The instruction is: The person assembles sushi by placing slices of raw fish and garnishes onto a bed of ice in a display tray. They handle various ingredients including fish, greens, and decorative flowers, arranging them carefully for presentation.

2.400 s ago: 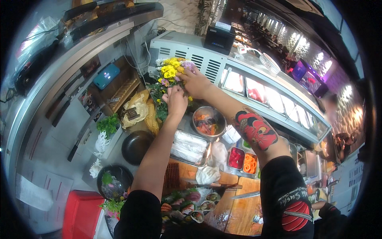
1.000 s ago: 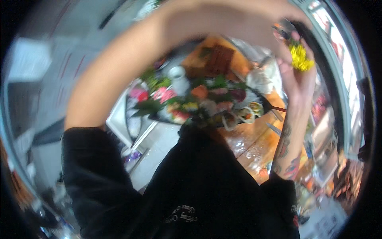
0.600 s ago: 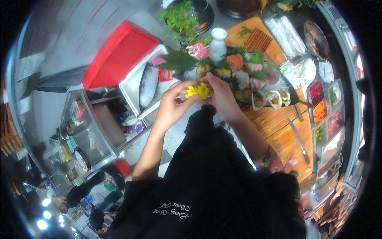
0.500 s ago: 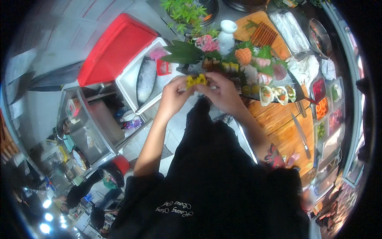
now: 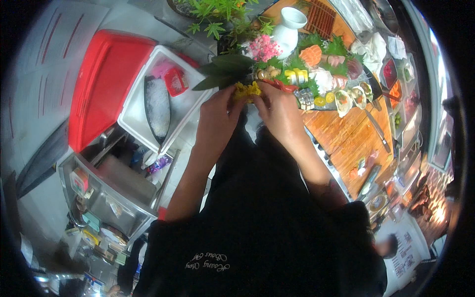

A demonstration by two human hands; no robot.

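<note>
Yellow flowers (image 5: 247, 90) are pinched between the fingertips of both my hands, close to the near left end of a sashimi platter. My left hand (image 5: 217, 113) is closed on their left side, beside broad dark green leaves (image 5: 225, 69). My right hand (image 5: 283, 110) grips them from the right, and its fingers partly hide the platter's edge. On the platter are orange salmon slices (image 5: 310, 55), oysters on the half shell (image 5: 343, 103), pink blossoms (image 5: 266, 48) and a white ceramic bottle (image 5: 287, 37). The stems of the yellow flowers are hidden by my fingers.
To the left sits a white foam box (image 5: 132, 113) with a red lid (image 5: 101, 84), holding an ice-filled boat-shaped dish (image 5: 158, 106) and a red tray (image 5: 175, 81). A knife (image 5: 378, 129) lies on the wooden board (image 5: 336, 143) at right. A leafy plant (image 5: 215, 17) stands behind.
The whole view has shifted, with the box further left and the platter appearing closer. Both hands still hold the yellow flowers, which now sit slightly higher in view.
</note>
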